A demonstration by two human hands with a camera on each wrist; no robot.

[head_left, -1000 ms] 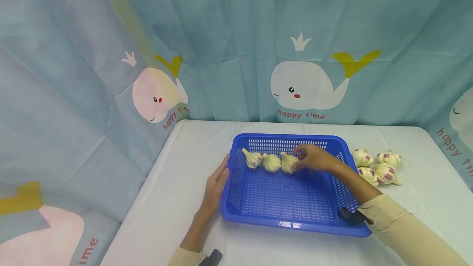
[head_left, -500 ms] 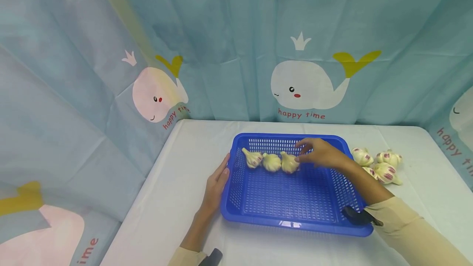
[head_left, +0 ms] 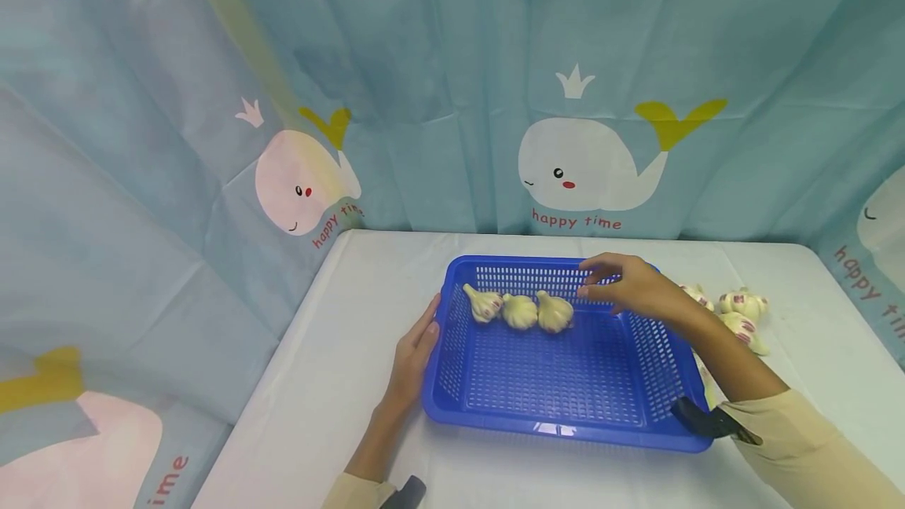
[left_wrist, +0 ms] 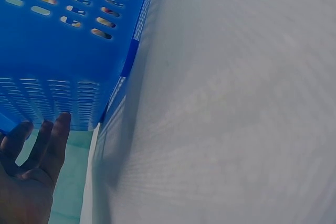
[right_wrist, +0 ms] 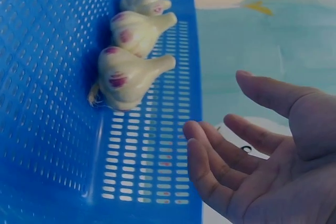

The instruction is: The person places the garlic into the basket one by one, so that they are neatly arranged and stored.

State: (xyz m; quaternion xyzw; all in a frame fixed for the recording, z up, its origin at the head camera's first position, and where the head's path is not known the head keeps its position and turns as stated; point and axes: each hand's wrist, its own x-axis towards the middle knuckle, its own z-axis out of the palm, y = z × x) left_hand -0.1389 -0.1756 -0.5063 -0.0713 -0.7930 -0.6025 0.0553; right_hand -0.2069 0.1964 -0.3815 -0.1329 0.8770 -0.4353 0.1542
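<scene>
Three garlic bulbs stand in a row along the back of a blue plastic basket [head_left: 558,432]: a left one [head_left: 485,305], a middle one [head_left: 520,312] and a right one [head_left: 555,313]. My right hand [head_left: 629,286] hovers over the basket's back right part, apart from the bulbs. In the right wrist view the right hand [right_wrist: 262,161] has loosely bent fingers and holds nothing. My left hand [head_left: 412,358] rests against the basket's left wall with fingers extended. The left wrist view shows the left hand's fingers [left_wrist: 55,145] touching that wall from outside.
More garlic bulbs [head_left: 744,304] lie on the white tablecloth [head_left: 339,320] right of the basket, partly hidden by the right forearm. A blue whale-print curtain [head_left: 438,100] hangs behind the table and on its left.
My right hand has let go of the right garlic bulb and moved up and to the right, away from it. The left hand and basket keep their place.
</scene>
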